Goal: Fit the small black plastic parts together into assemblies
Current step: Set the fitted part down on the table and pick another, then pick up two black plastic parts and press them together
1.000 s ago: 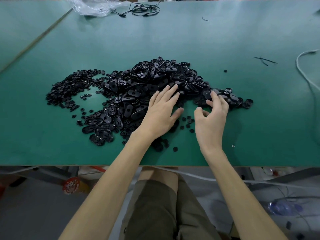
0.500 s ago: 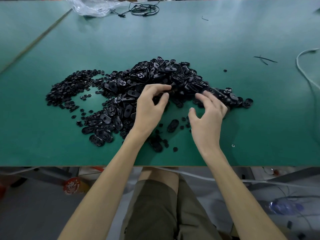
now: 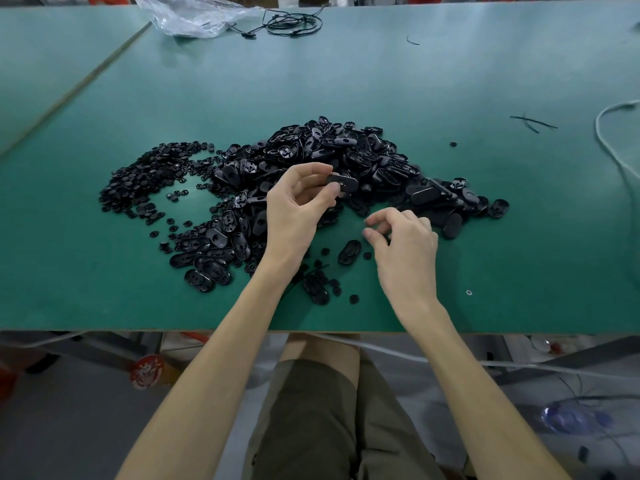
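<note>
While my left hand (image 3: 294, 206) holds one oval black part (image 3: 342, 182) pinched in its grip above the heap of oval parts (image 3: 346, 157), my right hand (image 3: 405, 244) hovers low over the bench (image 3: 519, 237), fingertips nearly pinched; whether they hold a piece, I cannot tell. I judge this the pick-up step: next, a small round part from the pile of round parts (image 3: 145, 181) must be aligned and pressed in. No container holds parts; only a clear plastic bag (image 3: 194, 15) lies at the far edge.

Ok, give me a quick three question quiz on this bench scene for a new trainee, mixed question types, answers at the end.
1. True or false: the left hand pinches an oval black part above the pile.
2. Multiple choice: the heap of small round parts lies where? A) left of the oval pile B) right of it C) at the table's near edge
3. Fill in: the clear plastic bag lies at the table's ___ edge.

Key:
1. True
2. A
3. Far; the right hand isn't near it, its fingers curled, with no part visibly held.
</note>
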A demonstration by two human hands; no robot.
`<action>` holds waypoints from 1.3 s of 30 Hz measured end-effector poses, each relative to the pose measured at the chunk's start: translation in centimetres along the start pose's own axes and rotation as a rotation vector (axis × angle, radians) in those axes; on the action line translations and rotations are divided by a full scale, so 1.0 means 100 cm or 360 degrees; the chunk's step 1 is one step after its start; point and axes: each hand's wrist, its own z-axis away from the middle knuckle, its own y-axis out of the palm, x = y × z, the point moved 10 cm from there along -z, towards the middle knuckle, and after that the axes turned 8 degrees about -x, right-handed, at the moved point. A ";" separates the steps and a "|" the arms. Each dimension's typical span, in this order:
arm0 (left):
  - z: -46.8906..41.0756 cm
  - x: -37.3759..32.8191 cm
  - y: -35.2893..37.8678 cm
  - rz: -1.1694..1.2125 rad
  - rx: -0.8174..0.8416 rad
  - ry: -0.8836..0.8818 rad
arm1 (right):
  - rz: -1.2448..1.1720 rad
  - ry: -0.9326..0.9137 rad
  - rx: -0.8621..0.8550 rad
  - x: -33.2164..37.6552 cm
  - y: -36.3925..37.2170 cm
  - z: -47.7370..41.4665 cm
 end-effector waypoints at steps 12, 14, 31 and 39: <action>0.005 0.005 0.017 0.0069 0.0291 -0.0056 | -0.0729 0.0111 -0.0168 0.002 -0.019 -0.003; 0.006 0.005 0.020 0.0097 0.0348 -0.0087 | -0.0788 0.0137 -0.0203 0.000 -0.022 -0.004; 0.013 0.014 0.028 0.0113 0.0467 -0.0291 | -0.1100 0.0348 -0.0146 -0.018 -0.013 -0.005; 0.011 0.011 0.025 0.0135 0.0449 -0.0231 | -0.1178 0.0275 -0.0085 -0.014 -0.007 -0.005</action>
